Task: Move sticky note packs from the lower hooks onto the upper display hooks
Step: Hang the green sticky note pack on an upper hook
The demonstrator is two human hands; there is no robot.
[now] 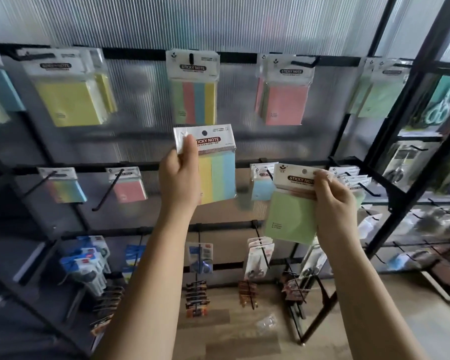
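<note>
While both hands are raised before the display rack, each carries one pack clear of any hook. The left hand [179, 175] pinches the striped sticky note pack [213, 165] by the left side of its header card, thumb on the front, so the pack hangs upright with its round hang hole [204, 133] showing at the top. Directly above it, on the upper rail [130, 54], hangs a matching striped pack [192, 87] on the centre upper hook [191, 59]. The held pack sits just below that one, its hole almost in line with the hook, so the coming move looks like a short lift straight up and then a push toward the wall to thread the hole over the hook's tip.

The right hand [334, 203] grips the green sticky note pack [291, 211] at the right of its header, fingers curled over the card; the pack is tilted a little and held lower, level with the lower hooks. The likely home for it, the pale green packs [379, 97] on the upper rail, lies up and to the right, well apart. The left hand is therefore the nearer to its hook.
</note>
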